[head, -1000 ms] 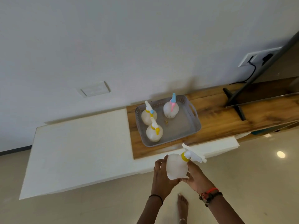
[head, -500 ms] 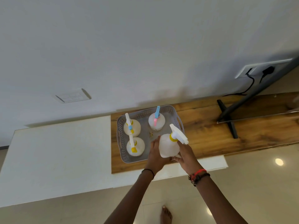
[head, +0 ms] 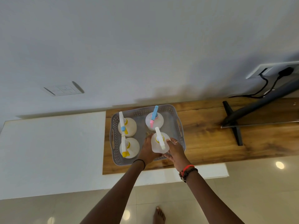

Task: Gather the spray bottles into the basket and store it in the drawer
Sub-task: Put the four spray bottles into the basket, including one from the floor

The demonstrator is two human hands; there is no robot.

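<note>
A grey perforated basket [head: 175,113] stands on the wooden countertop. Inside it are three upright white spray bottles: one with a blue-tipped trigger [head: 127,126] at the back left, one with a yellow trigger [head: 130,147] at the front left, one with a blue and pink trigger [head: 154,121] at the back right. A fourth white spray bottle [head: 159,143] with a yellow collar is in the basket's front right part, held between my left hand [head: 148,150] and my right hand [head: 175,151]. I cannot tell whether it rests on the basket floor.
The wooden countertop [head: 210,139] lies over a white cabinet [head: 51,152]. A TV stand foot [head: 233,125] and the screen's lower edge sit at the right. A wall socket with black cables [head: 271,73] is above them. My bare foot [head: 159,215] is on the tiled floor.
Both hands carried the fourth bottle from in front of the cabinet forward over the counter and down into the basket's front right part. The camera moved closer.
</note>
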